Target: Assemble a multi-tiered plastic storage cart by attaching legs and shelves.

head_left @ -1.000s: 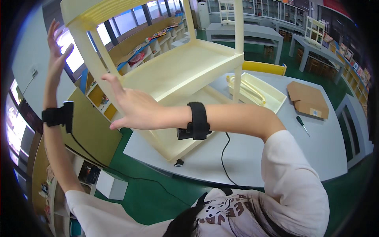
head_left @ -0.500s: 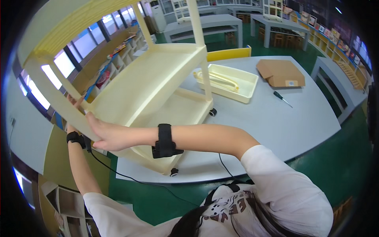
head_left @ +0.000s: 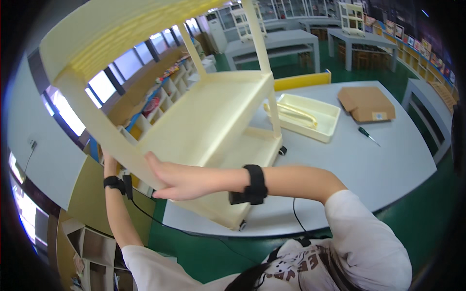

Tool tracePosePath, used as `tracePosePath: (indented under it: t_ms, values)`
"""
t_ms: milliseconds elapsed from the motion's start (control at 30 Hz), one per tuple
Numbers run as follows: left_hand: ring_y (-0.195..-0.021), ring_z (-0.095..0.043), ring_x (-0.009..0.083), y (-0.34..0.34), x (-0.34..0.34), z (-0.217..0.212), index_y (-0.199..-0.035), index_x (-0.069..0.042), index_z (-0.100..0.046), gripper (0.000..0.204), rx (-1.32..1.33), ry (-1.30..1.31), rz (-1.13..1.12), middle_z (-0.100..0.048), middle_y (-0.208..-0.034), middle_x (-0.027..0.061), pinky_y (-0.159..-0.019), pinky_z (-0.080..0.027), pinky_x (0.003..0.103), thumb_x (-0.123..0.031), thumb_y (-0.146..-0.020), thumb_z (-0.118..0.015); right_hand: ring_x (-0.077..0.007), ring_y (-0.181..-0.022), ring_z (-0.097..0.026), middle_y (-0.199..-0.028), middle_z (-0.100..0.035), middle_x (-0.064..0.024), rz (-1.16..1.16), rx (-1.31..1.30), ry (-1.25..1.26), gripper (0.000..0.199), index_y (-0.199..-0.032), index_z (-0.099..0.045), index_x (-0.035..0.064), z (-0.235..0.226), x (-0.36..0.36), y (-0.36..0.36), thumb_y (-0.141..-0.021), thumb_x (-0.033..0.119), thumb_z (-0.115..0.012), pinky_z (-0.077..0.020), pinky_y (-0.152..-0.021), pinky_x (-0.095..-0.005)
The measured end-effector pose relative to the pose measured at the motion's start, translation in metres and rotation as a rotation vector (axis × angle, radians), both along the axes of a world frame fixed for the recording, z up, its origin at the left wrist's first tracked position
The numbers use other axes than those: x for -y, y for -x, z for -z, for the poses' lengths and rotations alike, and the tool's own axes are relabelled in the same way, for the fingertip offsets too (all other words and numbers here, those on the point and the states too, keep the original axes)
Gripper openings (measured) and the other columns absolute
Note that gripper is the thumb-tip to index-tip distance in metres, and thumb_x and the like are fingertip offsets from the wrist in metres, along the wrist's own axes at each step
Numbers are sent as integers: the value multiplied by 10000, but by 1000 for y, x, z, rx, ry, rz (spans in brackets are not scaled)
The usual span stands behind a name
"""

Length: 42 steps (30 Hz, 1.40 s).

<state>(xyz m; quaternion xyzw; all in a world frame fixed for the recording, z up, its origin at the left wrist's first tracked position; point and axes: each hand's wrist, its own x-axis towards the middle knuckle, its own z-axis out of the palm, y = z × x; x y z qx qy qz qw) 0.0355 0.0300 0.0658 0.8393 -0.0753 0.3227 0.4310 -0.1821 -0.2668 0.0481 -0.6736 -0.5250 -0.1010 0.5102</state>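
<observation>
A tall cream plastic trolley [head_left: 213,121] with shelves, corner posts and small black casters stands on the grey table, appearing tilted in this view. My right hand [head_left: 177,180] reaches across to the left and is closed round its near corner post [head_left: 104,128]. On the far side of that post is my left hand [head_left: 110,164], close against the trolley; its fingers are hidden. Both wrists wear black straps with a small device. Right of the trolley lies a cream tray [head_left: 320,128] holding pale yellow curved tubes [head_left: 296,112].
On the grey table [head_left: 354,179] are a brown cardboard box [head_left: 367,104] and a dark-handled screwdriver [head_left: 370,137]. A yellow board [head_left: 303,81] stands at the far edge. A black cable [head_left: 165,224] runs from my left wrist. Shelves [head_left: 92,242] stand at lower left.
The whole scene has shifted right and slightly down in view, with the trolley and both hands. My left fingers, partly seen behind the post before, are now hidden. The right hand keeps its hold.
</observation>
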Motion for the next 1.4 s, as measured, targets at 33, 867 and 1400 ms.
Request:
tracePosePath:
  t_ms: [33, 867, 1400]
  values:
    - [-696, -524, 120, 13, -1, -2, -917, 19, -497, 268, 3, 9, 1, -559, -817, 54, -595, -408, 242, -81, -688, -594, -360, -843, -472, -901, -424, -307, 2, -9, 32, 668, -1141, -59, -152, -2, 6, 5, -751, 142, -515, -384, -735, -332]
    - [-871, -505, 200, 212, 123, -15, -1169, -58, -247, 550, -193, 58, 876, -463, -955, 98, -772, -410, 324, -53, -719, -563, -132, -817, -513, -826, -532, -37, 230, -362, -157, 358, -1034, -402, 54, 2, 235, -47, -765, 241, -546, -369, -798, -286]
    - [-782, -531, 244, 231, 182, -22, -1212, -100, -162, 681, -165, -74, 1052, -434, -827, 99, -728, -430, 353, -164, -693, -599, -137, -631, -529, -769, -546, -86, 890, -193, 381, 337, -924, -484, 17, 61, 372, -69, -724, 270, -585, -415, -594, -255]
